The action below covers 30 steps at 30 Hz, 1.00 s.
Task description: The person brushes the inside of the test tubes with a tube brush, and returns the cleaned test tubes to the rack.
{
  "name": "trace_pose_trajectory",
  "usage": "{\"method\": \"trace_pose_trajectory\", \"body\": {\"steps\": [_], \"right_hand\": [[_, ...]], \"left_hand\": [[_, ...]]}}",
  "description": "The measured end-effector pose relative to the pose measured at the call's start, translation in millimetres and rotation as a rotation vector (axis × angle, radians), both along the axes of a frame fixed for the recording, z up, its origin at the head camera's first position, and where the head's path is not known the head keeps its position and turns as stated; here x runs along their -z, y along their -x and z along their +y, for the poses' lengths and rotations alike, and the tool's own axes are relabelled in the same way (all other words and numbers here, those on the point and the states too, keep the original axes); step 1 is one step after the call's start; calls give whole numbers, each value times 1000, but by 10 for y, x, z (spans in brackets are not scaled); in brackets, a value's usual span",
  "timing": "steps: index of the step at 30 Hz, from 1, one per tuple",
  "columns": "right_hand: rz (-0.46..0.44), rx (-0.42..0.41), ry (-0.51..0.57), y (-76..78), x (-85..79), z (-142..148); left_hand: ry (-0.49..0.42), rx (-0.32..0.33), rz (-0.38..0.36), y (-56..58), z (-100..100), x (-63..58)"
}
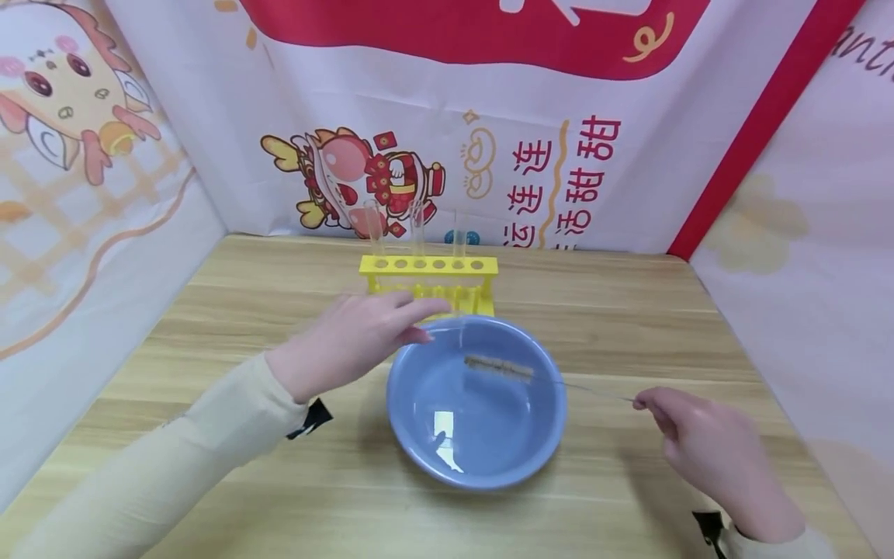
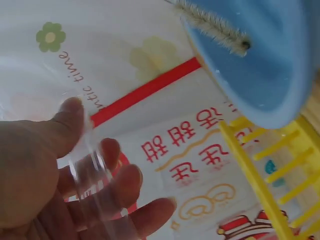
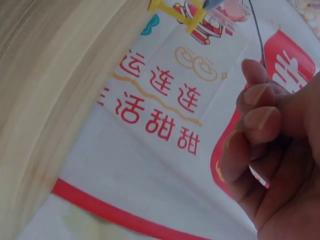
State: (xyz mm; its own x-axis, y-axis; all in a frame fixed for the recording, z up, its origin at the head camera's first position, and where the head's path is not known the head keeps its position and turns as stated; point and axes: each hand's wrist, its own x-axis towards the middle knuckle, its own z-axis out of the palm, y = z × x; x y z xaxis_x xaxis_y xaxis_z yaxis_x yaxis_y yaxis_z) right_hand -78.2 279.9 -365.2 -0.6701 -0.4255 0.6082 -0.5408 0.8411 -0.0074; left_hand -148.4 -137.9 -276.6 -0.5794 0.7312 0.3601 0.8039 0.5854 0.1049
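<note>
My left hand [image 1: 359, 334] holds a clear glass test tube [image 2: 92, 175] between thumb and fingers, above the left far rim of a blue basin [image 1: 396, 388]. To the right of the basin, my right hand [image 1: 712, 450] pinches the thin wire handle [image 3: 257, 32] of a test tube brush. The bristled head of the brush [image 1: 499, 368] hangs over the basin, apart from the tube. Bright reflections show inside the basin, and small drops dot its wall in the left wrist view.
Behind the basin stands a yellow test tube rack [image 1: 429, 265] with 3 clear test tubes [image 1: 375, 225] upright in it. The wood-grain table [image 1: 601, 310] is bounded by printed cloth walls [image 1: 594, 101] at the back and sides.
</note>
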Motion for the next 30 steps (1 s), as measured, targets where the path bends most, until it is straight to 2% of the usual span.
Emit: {"method": "trace_pose_trajectory", "body": {"steps": [4,6,9,15,18,23,26,30], "right_hand": [[12,17,-49,78,-15,-90],[18,8,-81,119,-25,-125],[46,-32,-129,183,-37,-167],[87,-115,-188,271,-32,-254],[87,-137,-209,294,-26,-293],[68,-157,-226,342,-5,-364],[78,-156,-200,376,11,-402],[66,-144,-108,399,24,-417]], "left_hand": [[90,-104,-243,-64,-164,121],[108,-144,-337,-88,-237,169],[105,-162,-392,-122,-338,234],[83,-142,-348,-220,-493,304],[70,-132,-256,-279,-541,325],[59,-130,-40,-349,-599,376],[71,-151,29,-372,-616,377],[89,-181,79,-392,-635,371]]}}
